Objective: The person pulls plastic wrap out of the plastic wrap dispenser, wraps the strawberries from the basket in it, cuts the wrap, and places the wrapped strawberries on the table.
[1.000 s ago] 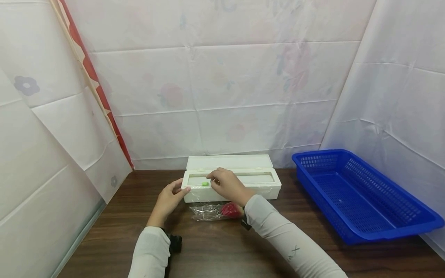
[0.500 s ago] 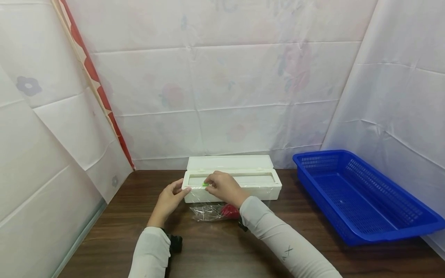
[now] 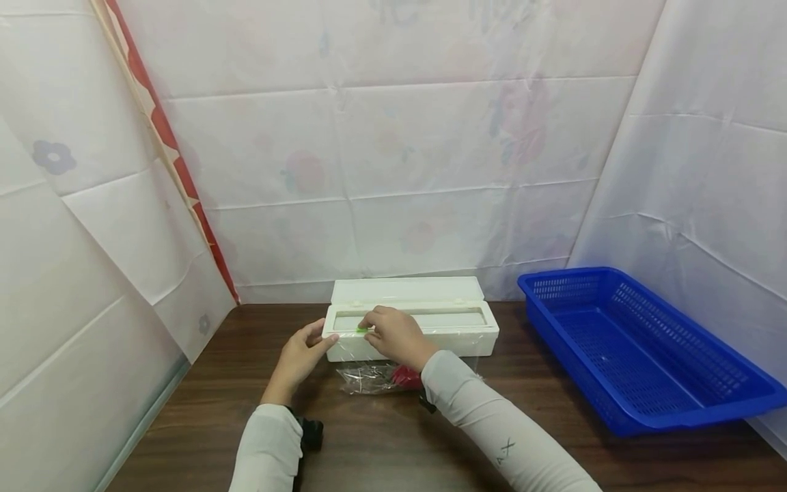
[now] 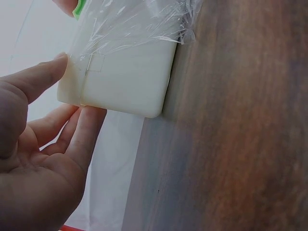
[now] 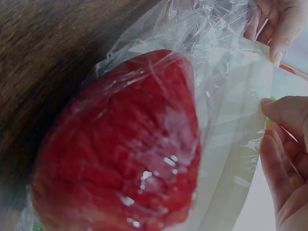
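Note:
A long white cling film dispenser (image 3: 488, 339) stands on the table with its lid (image 3: 406, 290) raised at the back. My left hand (image 3: 301, 352) holds the dispenser's left end, thumb on top and fingers at the end face in the left wrist view. On the front edge, my right hand (image 3: 396, 335) pinches a small green slider (image 3: 361, 330), mostly covered by the fingers. Clear film (image 3: 363, 378) hangs over the dispenser's front onto the table. A red, wrinkled, rounded thing (image 5: 125, 144) lies under the film; its kind is unclear.
A blue perforated basket (image 3: 682, 311) stands at the right on the dark wooden table (image 3: 369, 451). Pale printed sheets (image 3: 406, 157) hang behind and on both sides, close to the dispenser's back.
My right hand has shifted slightly left and taken the green slider between its fingers. The left hand keeps its place on the dispenser's end.

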Tool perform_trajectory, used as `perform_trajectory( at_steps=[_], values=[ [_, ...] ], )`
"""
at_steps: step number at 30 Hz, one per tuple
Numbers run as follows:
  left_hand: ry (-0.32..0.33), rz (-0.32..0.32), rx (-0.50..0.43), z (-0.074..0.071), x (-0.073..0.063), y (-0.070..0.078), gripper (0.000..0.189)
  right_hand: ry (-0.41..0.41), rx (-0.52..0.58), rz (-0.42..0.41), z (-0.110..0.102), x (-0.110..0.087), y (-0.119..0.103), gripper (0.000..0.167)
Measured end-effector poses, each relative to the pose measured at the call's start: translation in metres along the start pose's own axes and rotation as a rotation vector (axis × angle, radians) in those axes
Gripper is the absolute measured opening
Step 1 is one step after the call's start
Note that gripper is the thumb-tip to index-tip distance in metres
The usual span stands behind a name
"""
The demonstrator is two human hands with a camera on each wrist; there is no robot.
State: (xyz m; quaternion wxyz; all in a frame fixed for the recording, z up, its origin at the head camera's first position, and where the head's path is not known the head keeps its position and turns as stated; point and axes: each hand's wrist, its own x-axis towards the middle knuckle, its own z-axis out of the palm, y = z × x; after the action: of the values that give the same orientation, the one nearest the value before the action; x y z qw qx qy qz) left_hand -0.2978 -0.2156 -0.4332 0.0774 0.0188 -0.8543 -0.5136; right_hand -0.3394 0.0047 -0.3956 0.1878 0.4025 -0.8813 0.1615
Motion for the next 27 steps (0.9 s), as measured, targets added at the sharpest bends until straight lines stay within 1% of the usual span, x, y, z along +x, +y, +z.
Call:
perform_trajectory(
  at_steps=[4,10,17,21,27],
  values=[
    [-0.001,0.001,-0.005,-0.0002,0.0006,0.0003,0.072,-0.002,-0.025,-0.021,-0.0005,0.0001,0.0007,0.017],
    [0.003,0.003,-0.004,-0.0008,0.002,0.0014,0.07,-0.03,-0.053,-0.016,-0.0006,0.0025,0.0018,0.02],
    [-0.002,0.001,0.002,-0.0011,0.0028,0.0008,0.071,-0.04,-0.076,-0.024,-0.0008,0.0033,0.0015,0.021],
    [-0.003,0.001,0.004,-0.0008,0.0029,-0.0003,0.071,-0.061,-0.097,-0.027,0.0001,0.0042,0.0014,0.023],
    [-0.005,-0.002,0.006,-0.0003,0.0012,-0.0003,0.071,-0.091,-0.137,-0.053,0.0002,0.0049,0.0001,0.028]
  ],
)
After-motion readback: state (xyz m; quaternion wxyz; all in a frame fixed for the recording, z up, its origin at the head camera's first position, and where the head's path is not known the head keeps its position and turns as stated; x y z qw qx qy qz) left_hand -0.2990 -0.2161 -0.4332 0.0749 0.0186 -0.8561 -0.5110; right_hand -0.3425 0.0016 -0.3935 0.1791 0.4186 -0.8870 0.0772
